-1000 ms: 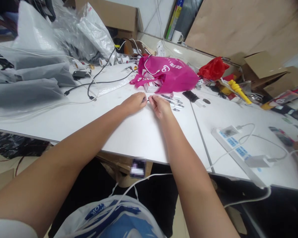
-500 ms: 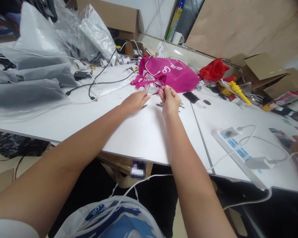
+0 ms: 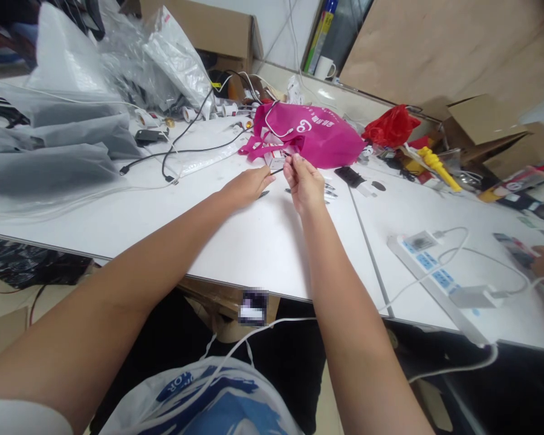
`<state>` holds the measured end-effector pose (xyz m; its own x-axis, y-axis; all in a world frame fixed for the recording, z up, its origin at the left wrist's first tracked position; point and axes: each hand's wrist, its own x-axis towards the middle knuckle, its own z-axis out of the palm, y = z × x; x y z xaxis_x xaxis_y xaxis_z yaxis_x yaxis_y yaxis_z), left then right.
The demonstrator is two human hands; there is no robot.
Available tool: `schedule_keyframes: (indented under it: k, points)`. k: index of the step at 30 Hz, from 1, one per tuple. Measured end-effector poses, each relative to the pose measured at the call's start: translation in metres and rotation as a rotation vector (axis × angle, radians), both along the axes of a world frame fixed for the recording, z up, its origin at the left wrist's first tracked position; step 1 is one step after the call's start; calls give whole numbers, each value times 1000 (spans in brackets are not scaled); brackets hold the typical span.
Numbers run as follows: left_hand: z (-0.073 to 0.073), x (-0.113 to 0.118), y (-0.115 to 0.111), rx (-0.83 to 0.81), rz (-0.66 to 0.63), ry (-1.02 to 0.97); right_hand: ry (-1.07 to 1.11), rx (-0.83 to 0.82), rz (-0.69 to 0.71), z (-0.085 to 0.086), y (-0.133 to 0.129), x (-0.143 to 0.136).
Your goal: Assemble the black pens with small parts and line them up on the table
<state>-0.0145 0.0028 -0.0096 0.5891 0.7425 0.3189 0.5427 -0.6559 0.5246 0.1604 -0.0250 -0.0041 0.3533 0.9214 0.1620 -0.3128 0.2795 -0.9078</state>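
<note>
Work in hand: a thin dark pen part (image 3: 277,171) is held up between the two hands, just in front of the pink bag (image 3: 320,141). The right hand (image 3: 303,181) is raised, fingertips pinching one end; the left hand (image 3: 247,186) rests low on the table (image 3: 236,241), fingers closed at the other end. A judgement: assembly is under way, not finished, as loose pens (image 3: 327,192) lie just beside the right hand.

Surroundings, largest first: white table, plastic sheeting (image 3: 49,151) at left, cardboard boxes (image 3: 480,121), a red bag (image 3: 390,125), a power strip (image 3: 428,266), black cables (image 3: 176,148).
</note>
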Motion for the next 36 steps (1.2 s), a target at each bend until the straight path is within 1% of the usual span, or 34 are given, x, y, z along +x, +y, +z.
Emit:
schedule_keyframes:
  k: [3,7,11,15,21,26,32,36]
  points:
    - [-1,1,0,1,-28,-10,-82,-56,61,-3,-2,-7]
    - [-3,1,-1,-2,-38,-15,-221,-168,59,-4,-5,-13]
    - [-4,1,-1,3,-11,-33,-212,-187,66,-1,-8,-14]
    - [-3,2,-2,10,-35,-74,-223,-230,56,-1,-9,-15]
    - [0,2,-4,12,-16,-125,-231,-196,85,1,-9,-10]
    - [-1,1,-4,29,-10,-136,-249,-184,80,0,-9,-6]
    - [-3,0,-3,51,2,-115,-260,-169,50,-7,-8,-13]
    - [-3,0,-3,39,14,-105,-297,-180,32,-6,-9,-16]
